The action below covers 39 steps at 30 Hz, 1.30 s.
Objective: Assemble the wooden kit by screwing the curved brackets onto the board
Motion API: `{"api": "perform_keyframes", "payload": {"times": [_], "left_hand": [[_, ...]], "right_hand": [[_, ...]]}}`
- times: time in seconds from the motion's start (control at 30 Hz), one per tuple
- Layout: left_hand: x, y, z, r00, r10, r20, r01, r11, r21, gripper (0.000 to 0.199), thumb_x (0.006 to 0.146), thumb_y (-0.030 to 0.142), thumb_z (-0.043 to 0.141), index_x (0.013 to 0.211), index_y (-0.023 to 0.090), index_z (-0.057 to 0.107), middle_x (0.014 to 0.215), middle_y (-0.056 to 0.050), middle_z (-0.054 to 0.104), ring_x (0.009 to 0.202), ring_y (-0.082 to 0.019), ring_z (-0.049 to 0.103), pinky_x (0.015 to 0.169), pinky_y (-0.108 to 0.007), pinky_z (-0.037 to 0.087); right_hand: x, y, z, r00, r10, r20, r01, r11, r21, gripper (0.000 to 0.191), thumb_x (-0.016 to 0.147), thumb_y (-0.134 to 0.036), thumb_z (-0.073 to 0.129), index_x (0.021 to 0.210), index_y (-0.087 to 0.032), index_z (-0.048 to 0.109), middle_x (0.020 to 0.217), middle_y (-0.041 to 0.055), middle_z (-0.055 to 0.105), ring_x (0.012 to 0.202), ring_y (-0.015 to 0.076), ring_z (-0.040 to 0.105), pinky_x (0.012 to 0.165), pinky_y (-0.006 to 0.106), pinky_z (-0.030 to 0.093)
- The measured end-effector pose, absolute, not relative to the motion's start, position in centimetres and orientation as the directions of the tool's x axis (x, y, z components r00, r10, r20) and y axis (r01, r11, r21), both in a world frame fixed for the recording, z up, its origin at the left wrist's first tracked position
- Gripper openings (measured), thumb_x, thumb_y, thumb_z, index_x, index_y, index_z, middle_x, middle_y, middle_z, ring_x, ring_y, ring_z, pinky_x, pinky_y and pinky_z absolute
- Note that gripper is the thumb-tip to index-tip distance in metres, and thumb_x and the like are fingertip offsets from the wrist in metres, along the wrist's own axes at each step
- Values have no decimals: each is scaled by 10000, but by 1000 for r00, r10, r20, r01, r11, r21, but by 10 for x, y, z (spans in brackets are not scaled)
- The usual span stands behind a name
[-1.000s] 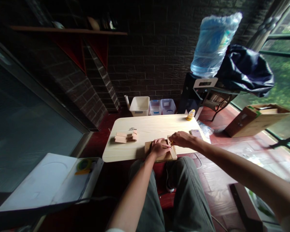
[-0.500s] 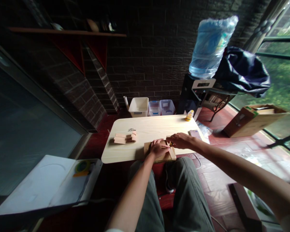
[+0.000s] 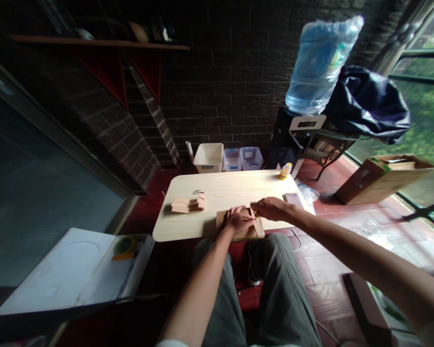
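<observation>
- Beyond the worktop's left edge, an open white case (image 3: 58, 270) is seen, with a yellow-and-green object (image 3: 125, 246) held in it.
- Near the worktop's (image 3: 231, 185) left edge, tan flat pieces (image 3: 181, 205) are grouped; small dark items (image 3: 198, 192) are laid just behind them.
- Beyond the far edge, a cream bin (image 3: 209, 156) and two clear bins (image 3: 251, 158) are lined up.
- At the near edge, right of the middle, a wooden board (image 3: 221, 220) is placed; its middle is covered by the left hand (image 3: 237, 220), laid flat, fingers extended.
- Across the board's right end, a pale strip (image 3: 257, 228) is set, partly hidden by both hands.
- A small yellow-and-dark tool (image 3: 256, 212) is pinched at the strip by the right hand (image 3: 271, 209), by which most of it is blocked from sight.
- By the far right corner, a yellow-based bottle (image 3: 285, 171) is stood.
- Near the right edge, a phone (image 3: 293, 199) is laid, partly hidden by the right arm.
</observation>
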<state>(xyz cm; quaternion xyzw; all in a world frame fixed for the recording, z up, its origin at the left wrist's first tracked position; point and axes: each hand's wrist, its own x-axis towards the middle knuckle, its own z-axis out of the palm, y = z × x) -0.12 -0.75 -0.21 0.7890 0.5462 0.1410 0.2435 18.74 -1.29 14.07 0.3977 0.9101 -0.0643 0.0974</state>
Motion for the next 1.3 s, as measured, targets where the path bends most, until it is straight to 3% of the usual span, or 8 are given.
{"api": "perform_keyframes", "payload": {"times": [0.33,0.6,1.03,1.3], "left_hand": [[-2,-7,1,359,932,-57,782,-267,563,238,826,562,685,1016,456,780,1496,82,512,1417,-266,393,1239,-457,249],[-2,-10,1,379,925,-5,769,-312,557,313,846,573,660,1070,392,780,1471,21,539,1416,-272,395,1232,-453,253],[-2,-10,2,373,928,-2,783,-314,537,239,834,525,694,1041,441,779,1454,42,543,1401,-266,417,1227,-452,278],[-2,-11,4,374,927,-10,782,-309,541,224,839,533,683,1010,434,788,1460,40,544,1411,-264,408,1231,-454,266]], "right_hand": [[190,-17,143,-695,692,-195,711,702,-44,347,919,-232,561,1259,-179,606,1040,102,751,862,227,706,628,269,396],[188,-16,156,-681,703,-208,718,696,2,267,947,-190,525,1178,-215,657,1038,94,742,861,207,701,648,256,404],[191,-17,154,-644,739,-201,759,650,-41,178,989,-219,527,1113,-197,653,1014,95,748,907,209,703,697,255,412],[196,-20,154,-677,719,-158,736,667,-116,303,993,-296,527,1270,-211,614,1105,98,735,958,218,696,736,265,446]]}}
